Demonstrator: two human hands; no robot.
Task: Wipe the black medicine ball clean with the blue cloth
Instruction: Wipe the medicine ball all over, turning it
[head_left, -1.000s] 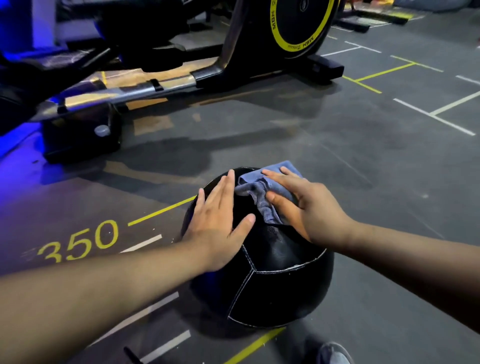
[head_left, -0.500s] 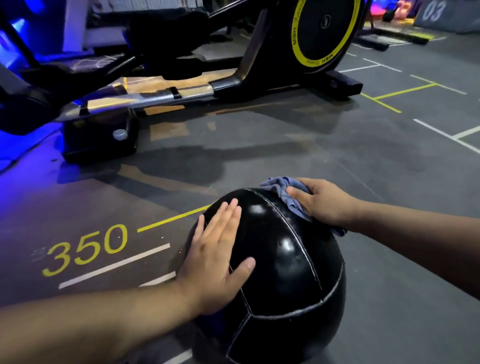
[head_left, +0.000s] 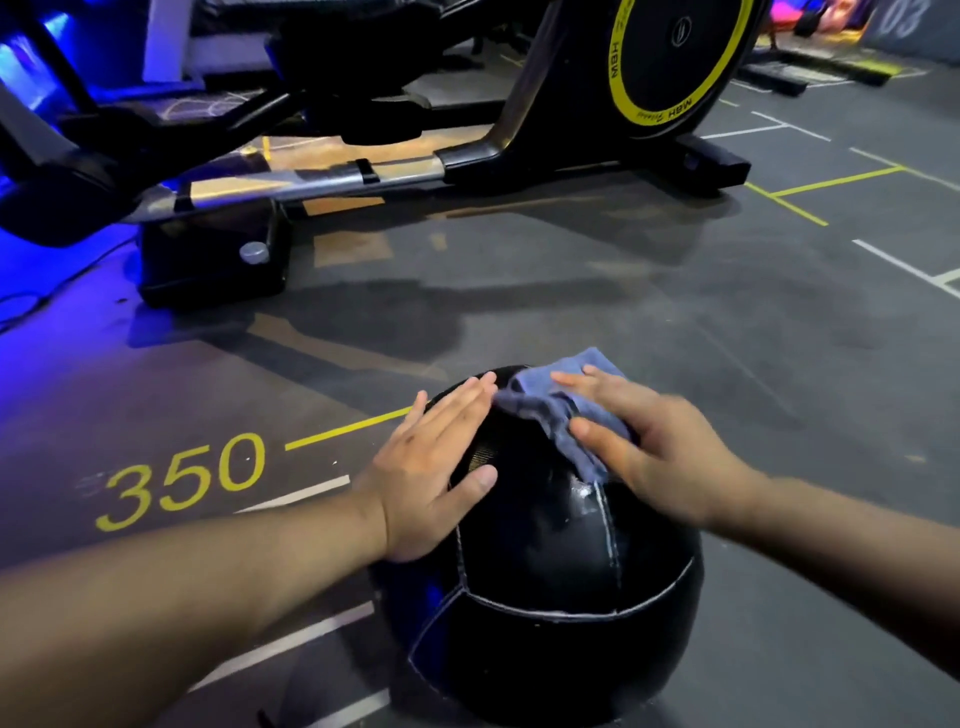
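head view: right hand (head_left: 670, 457) presses blue cloth (head_left: 540, 402) on ball (head_left: 545, 545).

A black medicine ball (head_left: 545, 571) is shown resting on a grey floor (head_left: 779, 364) marked with yellow lines and the figure 350 (head_left: 182, 480). Its left side is steadied by the flat left hand (head_left: 431, 467). A blue cloth (head_left: 540, 402) is pressed against its top by the outstretched fingers of the right hand (head_left: 660, 452). An exercise machine (head_left: 670, 57) is seen behind.

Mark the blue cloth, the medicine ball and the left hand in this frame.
blue cloth (head_left: 535, 404), head view, its bunched middle fold.
medicine ball (head_left: 545, 548), head view, bare front panel.
left hand (head_left: 422, 475), head view, back of the hand.
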